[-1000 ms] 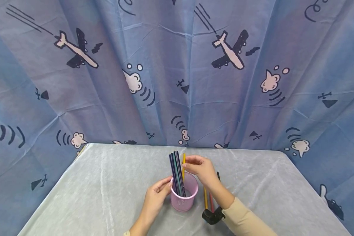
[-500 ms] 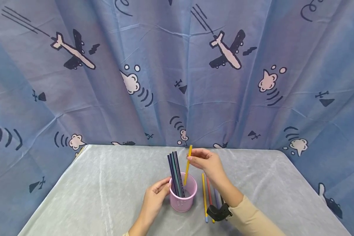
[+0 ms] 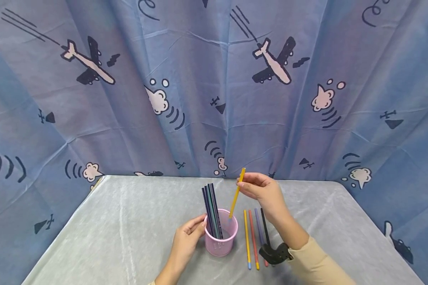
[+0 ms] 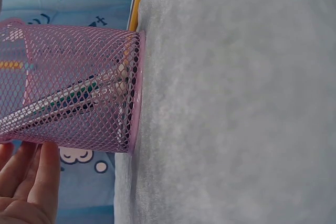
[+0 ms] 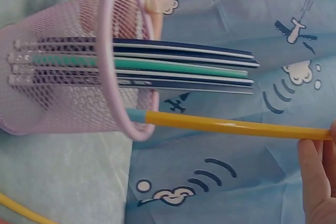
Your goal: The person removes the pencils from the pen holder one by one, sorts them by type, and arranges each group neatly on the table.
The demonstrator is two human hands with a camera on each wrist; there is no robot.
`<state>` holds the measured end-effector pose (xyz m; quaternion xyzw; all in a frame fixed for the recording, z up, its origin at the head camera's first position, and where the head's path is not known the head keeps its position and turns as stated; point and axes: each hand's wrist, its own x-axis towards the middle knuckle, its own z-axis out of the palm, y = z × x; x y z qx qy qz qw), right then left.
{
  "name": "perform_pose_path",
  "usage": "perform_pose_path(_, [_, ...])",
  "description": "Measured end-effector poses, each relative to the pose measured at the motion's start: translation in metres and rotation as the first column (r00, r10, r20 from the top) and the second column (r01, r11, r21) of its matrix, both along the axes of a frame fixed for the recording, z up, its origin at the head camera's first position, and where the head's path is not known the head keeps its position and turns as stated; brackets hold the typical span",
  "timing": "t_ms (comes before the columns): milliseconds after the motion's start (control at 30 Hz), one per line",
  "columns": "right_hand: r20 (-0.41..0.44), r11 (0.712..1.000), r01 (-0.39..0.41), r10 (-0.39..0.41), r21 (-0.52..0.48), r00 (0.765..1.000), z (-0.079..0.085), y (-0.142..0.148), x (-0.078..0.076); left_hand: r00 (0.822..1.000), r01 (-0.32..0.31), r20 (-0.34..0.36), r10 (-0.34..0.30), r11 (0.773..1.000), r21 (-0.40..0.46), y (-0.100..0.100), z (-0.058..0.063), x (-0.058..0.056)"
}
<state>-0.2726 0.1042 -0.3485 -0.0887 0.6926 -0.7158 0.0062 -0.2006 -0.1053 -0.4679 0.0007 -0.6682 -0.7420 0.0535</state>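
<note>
A pink mesh pen cup (image 3: 219, 247) stands on the table, holding several dark blue pencils and a green one (image 5: 178, 66) that lean to its left side. My left hand (image 3: 185, 237) grips the cup's rim on the left, thumb towards me. Between thumb and fingers, my right hand (image 3: 262, 192) pinches a yellow pencil (image 3: 237, 192) near its upper end. The pencil slants over the cup, and its light blue lower end (image 5: 136, 115) is at the cup's mouth. Part of that end is hidden behind the rim in the right wrist view.
Right of the cup lie a yellow pencil (image 3: 247, 237), a red one (image 3: 253, 237), a purple one (image 3: 258, 225) and a black one (image 3: 265, 225), partly under the right wrist's black camera (image 3: 275, 253). A patterned blue curtain (image 3: 199, 99) hangs behind the grey cloth-covered table (image 3: 146, 221).
My right hand has moved up and right, drawing the yellow pencil higher in the cup and tilting it. The right forearm has uncovered more of the pencils on the table. My left hand stays put.
</note>
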Motion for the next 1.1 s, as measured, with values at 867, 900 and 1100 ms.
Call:
perform_pose_path(867, [-0.02, 0.998, 0.059, -0.059, -0.008, 0.998, 0.014, 0.049, 0.0, 1.0, -0.003, 0.014, 0.003, 1.0, 0.022, 0.0, -0.003, -0.001])
perform_pose_path(900, [-0.014, 0.998, 0.062, -0.062, -0.001, 0.998, 0.013, 0.051, 0.0, 1.0, -0.004, 0.015, 0.004, 1.0, 0.021, 0.0, -0.003, -0.001])
perform_pose_path(1100, [0.004, 0.997, 0.066, -0.066, 0.043, 0.998, 0.008, 0.062, -0.001, 1.0, -0.01, 0.017, 0.01, 1.0, 0.022, 0.001, -0.004, -0.002])
